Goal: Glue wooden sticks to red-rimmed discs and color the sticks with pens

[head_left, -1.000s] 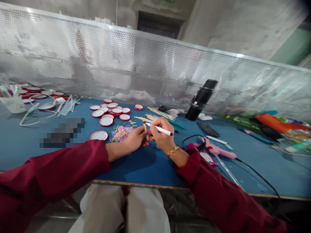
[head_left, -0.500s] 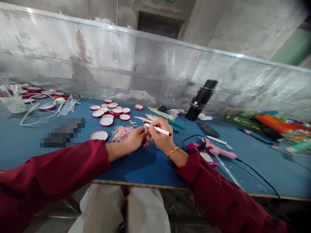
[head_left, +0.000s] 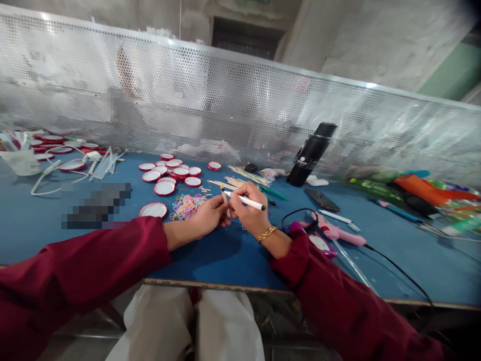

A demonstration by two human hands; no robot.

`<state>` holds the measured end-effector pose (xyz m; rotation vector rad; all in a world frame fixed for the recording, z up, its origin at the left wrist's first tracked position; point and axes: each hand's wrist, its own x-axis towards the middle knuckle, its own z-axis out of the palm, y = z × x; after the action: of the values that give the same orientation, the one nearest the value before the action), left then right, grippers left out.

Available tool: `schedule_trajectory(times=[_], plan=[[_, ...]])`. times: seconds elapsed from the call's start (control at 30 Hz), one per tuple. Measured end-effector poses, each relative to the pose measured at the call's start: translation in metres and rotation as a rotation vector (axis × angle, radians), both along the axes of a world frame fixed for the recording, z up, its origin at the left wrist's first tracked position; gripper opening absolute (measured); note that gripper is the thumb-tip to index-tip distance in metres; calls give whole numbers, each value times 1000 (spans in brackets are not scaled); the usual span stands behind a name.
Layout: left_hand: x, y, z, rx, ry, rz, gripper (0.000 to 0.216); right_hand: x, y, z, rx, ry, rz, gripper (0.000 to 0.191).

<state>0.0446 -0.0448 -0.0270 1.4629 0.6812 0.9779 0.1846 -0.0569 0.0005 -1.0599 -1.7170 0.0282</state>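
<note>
In the middle of the blue table, my left hand (head_left: 211,214) pinches a small wooden stick (head_left: 225,198) whose upper end looks dark and yellowish. My right hand (head_left: 249,206) is closed around a white marker (head_left: 248,201) with a black end, its tip pointing left at the stick. Both hands nearly touch. Beside my left hand lies a heap of colourful rubber bands (head_left: 187,206). Short cut pieces of stick (head_left: 205,190) and longer wooden sticks (head_left: 221,184) lie just beyond my hands.
Red-rimmed jar lids (head_left: 164,187) lie left of centre. A black bottle (head_left: 311,154) stands at the back, near a phone (head_left: 323,200). On the right are a pink glue gun (head_left: 340,232) with its cord and green-handled pliers (head_left: 273,193). A perforated metal screen (head_left: 233,100) borders the far edge.
</note>
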Motion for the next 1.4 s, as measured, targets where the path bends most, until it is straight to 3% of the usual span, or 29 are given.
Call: schedule_trajectory(times=[0.57,1.4], plan=[[0,-1,2,-22,-10,-1,20,0,-1,0,-57,19,22,14],[1,-2,3,-43,-7,3,18,1,0,1,25,42,-42,12]])
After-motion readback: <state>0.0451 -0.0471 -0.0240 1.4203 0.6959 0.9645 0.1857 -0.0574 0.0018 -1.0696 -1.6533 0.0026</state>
